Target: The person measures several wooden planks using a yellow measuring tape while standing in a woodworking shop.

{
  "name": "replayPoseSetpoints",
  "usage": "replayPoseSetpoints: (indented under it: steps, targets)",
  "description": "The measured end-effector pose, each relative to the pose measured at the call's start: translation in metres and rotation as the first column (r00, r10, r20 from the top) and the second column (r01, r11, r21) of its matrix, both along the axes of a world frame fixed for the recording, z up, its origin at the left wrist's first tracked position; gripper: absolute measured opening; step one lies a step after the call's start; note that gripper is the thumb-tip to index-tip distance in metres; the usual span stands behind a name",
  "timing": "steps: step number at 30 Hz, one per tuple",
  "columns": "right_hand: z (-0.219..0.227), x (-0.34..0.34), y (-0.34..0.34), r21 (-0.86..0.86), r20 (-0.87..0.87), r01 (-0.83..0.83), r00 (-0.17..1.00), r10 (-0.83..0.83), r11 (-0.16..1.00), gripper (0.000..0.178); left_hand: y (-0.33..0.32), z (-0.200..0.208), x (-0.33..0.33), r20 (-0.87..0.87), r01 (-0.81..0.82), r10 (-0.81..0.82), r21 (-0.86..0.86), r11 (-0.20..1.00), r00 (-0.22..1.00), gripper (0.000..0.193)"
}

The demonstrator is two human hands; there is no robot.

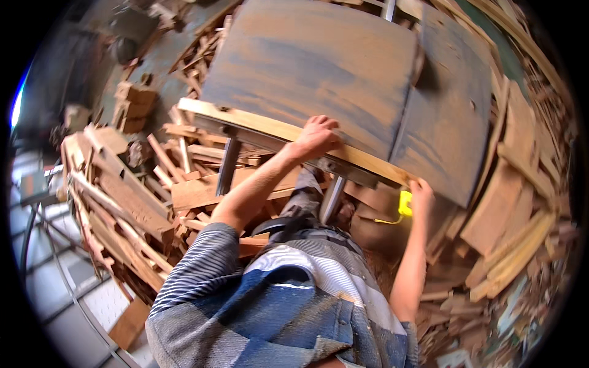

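A long, pale wooden strip [257, 122] lies along the near edge of a worn saw table [319, 58], slanting from upper left to lower right. My left hand [318, 136] is closed over the middle of the strip, its fingers curled. At the strip's right end my right hand [421, 195] grips a yellow tape measure [405, 203], which hangs just below the wood. A thin yellow loop trails from the tape measure. The fingertips of my right hand are partly hidden, and no drawn-out blade can be made out.
Metal rails [228, 165] stick out toward me from under the table. Stacked boards and offcuts [116, 196] crowd the left side. More planks [506, 202] lean along the right, above scattered scraps [491, 325]. Wooden blocks [134, 104] stand at the far left.
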State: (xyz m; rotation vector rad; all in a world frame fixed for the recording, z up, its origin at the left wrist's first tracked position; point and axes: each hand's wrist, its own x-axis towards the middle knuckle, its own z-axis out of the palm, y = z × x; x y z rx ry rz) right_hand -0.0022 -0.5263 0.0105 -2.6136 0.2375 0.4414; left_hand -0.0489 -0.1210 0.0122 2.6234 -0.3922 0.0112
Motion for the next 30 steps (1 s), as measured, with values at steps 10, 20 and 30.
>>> replayPoseSetpoints:
  steps: [10,20,30]
  targets:
    - [-0.015,-0.034,-0.001,0.200,0.067,0.134,0.987,-0.149,0.971,0.041,0.001,0.005,-0.034,-0.147,0.041,-0.022,0.129,0.991,0.989,0.082]
    - [0.000,-0.031,0.023,0.253,0.086,-0.074,0.995,0.054,0.965,0.024,0.019,-0.008,-0.045,0.000,-0.064,0.065,0.181,0.982,0.998,0.069]
    - [-0.017,-0.058,-0.005,0.351,0.040,0.066,0.996,-0.085,0.934,0.036,0.027,-0.017,-0.030,0.050,-0.089,0.081,0.211,0.973,0.996,0.068]
